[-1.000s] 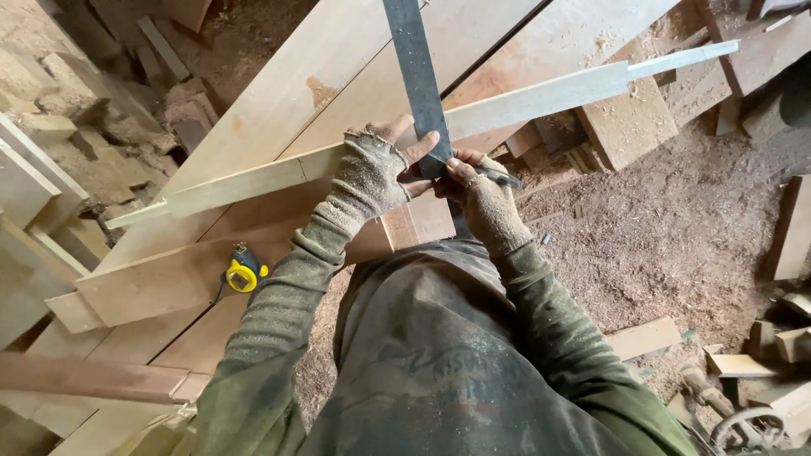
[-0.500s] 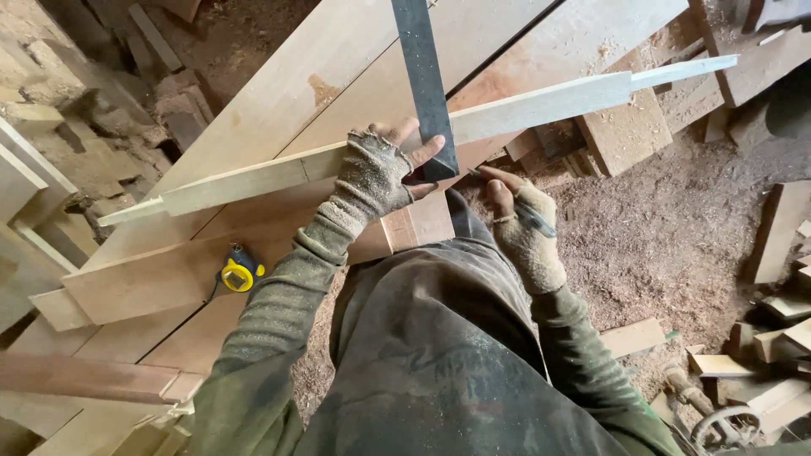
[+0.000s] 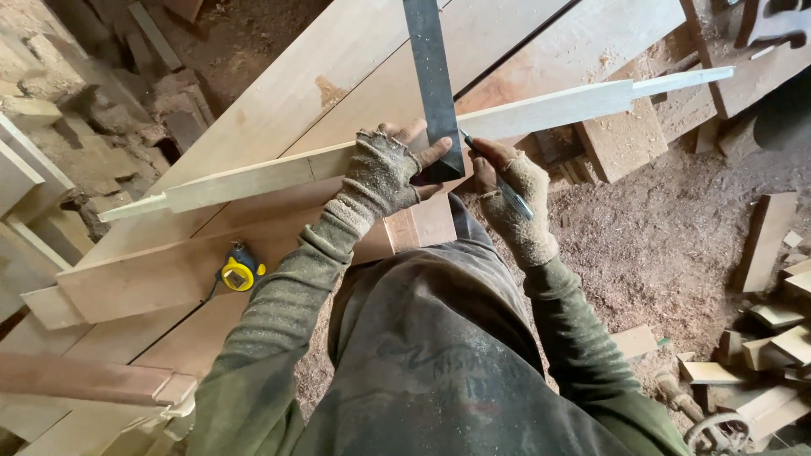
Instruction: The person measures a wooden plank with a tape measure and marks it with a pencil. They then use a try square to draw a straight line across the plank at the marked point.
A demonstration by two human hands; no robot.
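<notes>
- Lying across the stacked boards, the long pale strip [image 3: 355,160] runs from lower left to upper right, right under your two hands.
- Your left hand [image 3: 382,173], in a fingerless glove, presses flat on the strip, fingers spread, thumb touching the dark metal square [image 3: 432,84].
- That square stands across the strip, its lower end between your hands.
- Your right hand [image 3: 511,198] sits just beside the square's right edge, fingers closed around a pencil [image 3: 494,173] whose tip meets the strip at the blade.
- Wide boards [image 3: 338,67] carry the strip as your surface.
- Well apart to the left, a yellow tape measure [image 3: 240,272] rests on a lower board.
- Sawdust [image 3: 667,245] covers the floor to the right.
</notes>
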